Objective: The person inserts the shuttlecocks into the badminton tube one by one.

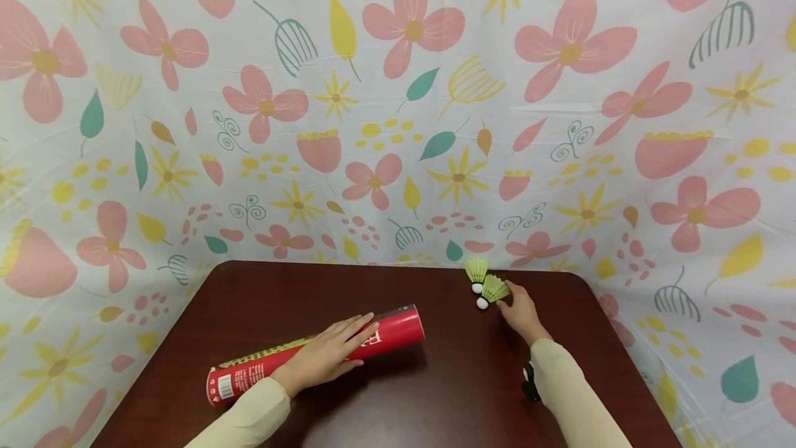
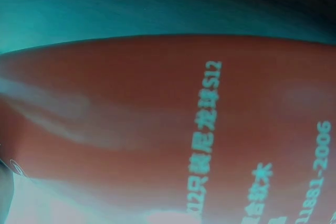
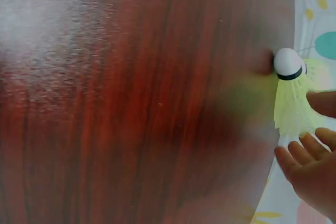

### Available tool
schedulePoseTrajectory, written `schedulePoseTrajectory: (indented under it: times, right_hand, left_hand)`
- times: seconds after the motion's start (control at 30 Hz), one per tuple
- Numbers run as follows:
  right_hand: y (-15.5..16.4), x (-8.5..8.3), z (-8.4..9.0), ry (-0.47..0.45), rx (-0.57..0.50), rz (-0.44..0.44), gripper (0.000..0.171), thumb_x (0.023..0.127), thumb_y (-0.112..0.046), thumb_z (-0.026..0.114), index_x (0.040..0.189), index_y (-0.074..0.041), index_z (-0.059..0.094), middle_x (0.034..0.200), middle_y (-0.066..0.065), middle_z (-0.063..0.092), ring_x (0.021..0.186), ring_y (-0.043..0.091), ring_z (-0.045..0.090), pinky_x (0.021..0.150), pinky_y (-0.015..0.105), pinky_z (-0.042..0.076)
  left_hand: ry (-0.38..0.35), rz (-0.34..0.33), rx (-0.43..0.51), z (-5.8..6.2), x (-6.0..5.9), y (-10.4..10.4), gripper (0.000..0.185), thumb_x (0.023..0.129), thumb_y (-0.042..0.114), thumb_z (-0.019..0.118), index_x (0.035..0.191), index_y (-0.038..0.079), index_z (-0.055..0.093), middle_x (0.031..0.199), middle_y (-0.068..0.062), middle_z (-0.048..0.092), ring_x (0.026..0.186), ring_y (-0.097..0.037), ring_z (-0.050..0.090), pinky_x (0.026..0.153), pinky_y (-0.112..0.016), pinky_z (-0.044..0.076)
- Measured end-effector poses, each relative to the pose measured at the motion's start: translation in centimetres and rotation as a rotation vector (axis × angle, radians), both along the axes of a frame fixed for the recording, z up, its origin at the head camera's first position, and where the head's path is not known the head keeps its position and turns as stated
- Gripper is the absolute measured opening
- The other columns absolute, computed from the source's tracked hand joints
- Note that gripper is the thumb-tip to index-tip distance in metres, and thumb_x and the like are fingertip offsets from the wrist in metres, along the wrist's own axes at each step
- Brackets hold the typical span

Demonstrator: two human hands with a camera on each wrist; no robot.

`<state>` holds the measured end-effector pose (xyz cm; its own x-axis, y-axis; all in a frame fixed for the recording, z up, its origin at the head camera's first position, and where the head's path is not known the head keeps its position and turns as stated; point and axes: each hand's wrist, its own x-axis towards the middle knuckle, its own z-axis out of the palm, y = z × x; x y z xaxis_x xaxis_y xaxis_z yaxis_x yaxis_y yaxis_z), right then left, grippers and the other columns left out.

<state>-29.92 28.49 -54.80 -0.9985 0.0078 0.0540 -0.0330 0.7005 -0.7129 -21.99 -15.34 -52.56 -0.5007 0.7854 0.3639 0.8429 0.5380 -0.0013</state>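
Note:
A red shuttlecock tube [image 1: 398, 329] with a yellow-and-black patterned strip lies on its side on the left half of the table. My left hand [image 1: 329, 355] rests across its middle, fingers extended over the top. Printed text on the red tube [image 2: 131, 103] fills the left wrist view, where that hand's fingers are not visible. Two yellow-green shuttlecocks lie together near the back edge: a farther one [image 1: 476, 270] and a nearer one [image 1: 494, 289], white corks toward me. Beside the nearer skirt is my right hand [image 1: 521, 310], its thumb and fingers spread apart in the right wrist view.
The dark brown table [image 1: 448, 399] is glossy and reflects light. Right behind its back edge hangs a white cloth [image 1: 398, 123] printed with flowers and leaves, which also runs along both sides. A black device [image 1: 530, 382] is worn at the right wrist.

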Motion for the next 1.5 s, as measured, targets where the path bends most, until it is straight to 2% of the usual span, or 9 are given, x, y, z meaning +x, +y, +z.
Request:
schedulePoseTrajectory:
  times: [0.1,0.2,0.43,0.57,0.77,1.03,1.23,1.5]
  right_hand:
    - [0.1,0.3,-0.2,0.057,-0.012,-0.051,0.047,0.094,0.0,0.052,0.136,0.014,0.039,0.127,0.037,0.043,0.112,0.048,0.049,0.085,0.055,0.047]
    - [0.1,0.6,-0.3,0.095,-0.011,-0.099,0.035,0.094,0.0,0.052,0.126,0.015,0.049,0.115,0.034,0.052,0.101,0.044,0.055,0.079,0.052,0.05]
    - [0.2,1.3,-0.7,0.14,0.0,-0.152,0.019,0.092,-0.002,0.059,0.105,0.012,0.061,0.095,0.027,0.063,0.081,0.035,0.06,0.065,0.043,0.049]
    - [0.2,1.5,-0.7,0.18,0.003,-0.159,0.015,0.09,-0.003,0.063,0.099,0.009,0.064,0.092,0.024,0.065,0.076,0.032,0.059,0.063,0.039,0.047]
    - [0.4,1.8,-0.6,0.209,0.005,-0.149,0.013,0.089,-0.004,0.065,0.097,0.006,0.067,0.094,0.022,0.067,0.081,0.033,0.061,0.068,0.042,0.047]
    - [0.0,2.9,0.2,0.184,-0.019,-0.109,0.014,0.091,-0.006,0.065,0.1,0.004,0.068,0.094,0.019,0.068,0.073,0.026,0.061,0.06,0.033,0.048]
    - [-1.2,3.4,0.8,0.224,-0.081,-0.045,0.011,0.089,-0.003,0.067,0.097,0.003,0.069,0.088,0.016,0.069,0.075,0.027,0.067,0.061,0.032,0.054]
    - [-3.2,4.3,1.2,0.253,-0.167,0.023,0.007,0.086,-0.002,0.07,0.093,0.001,0.07,0.084,0.012,0.07,0.074,0.026,0.068,0.06,0.026,0.054]
  left_hand:
    - [-0.002,0.001,-0.003,0.2,0.0,0.0,0.09,0.078,0.027,0.081,0.152,0.011,0.03,0.152,-0.012,0.035,0.134,-0.027,0.041,0.105,-0.043,0.04]
    - [-0.006,-0.002,-0.002,0.3,0.0,0.0,0.09,0.078,0.026,0.081,0.151,0.011,0.031,0.151,-0.013,0.037,0.134,-0.027,0.041,0.105,-0.043,0.04]
    - [-0.029,-0.003,-0.003,0.4,0.1,0.2,0.09,0.077,0.026,0.082,0.151,0.01,0.032,0.151,-0.013,0.037,0.134,-0.027,0.04,0.105,-0.044,0.04]
    - [-0.023,-0.002,-0.003,0.3,0.2,0.2,0.09,0.078,0.026,0.081,0.151,0.011,0.031,0.151,-0.012,0.036,0.134,-0.027,0.04,0.105,-0.043,0.04]
    - [-0.007,-0.005,0.001,0.3,0.2,0.3,0.091,0.077,0.027,0.082,0.151,0.011,0.031,0.151,-0.013,0.037,0.133,-0.028,0.041,0.104,-0.044,0.04]
    - [0.0,-0.005,0.002,0.3,0.2,0.3,0.092,0.076,0.026,0.083,0.151,0.01,0.032,0.151,-0.013,0.036,0.134,-0.027,0.041,0.104,-0.044,0.041]
    - [-0.006,0.006,-0.005,0.3,0.1,0.2,0.092,0.077,0.027,0.082,0.152,0.012,0.03,0.154,-0.008,0.031,0.135,-0.026,0.039,0.106,-0.042,0.039]
    - [-0.007,0.003,-0.01,0.1,0.1,0.1,0.093,0.077,0.027,0.082,0.152,0.012,0.029,0.151,-0.013,0.036,0.135,-0.026,0.039,0.105,-0.043,0.04]
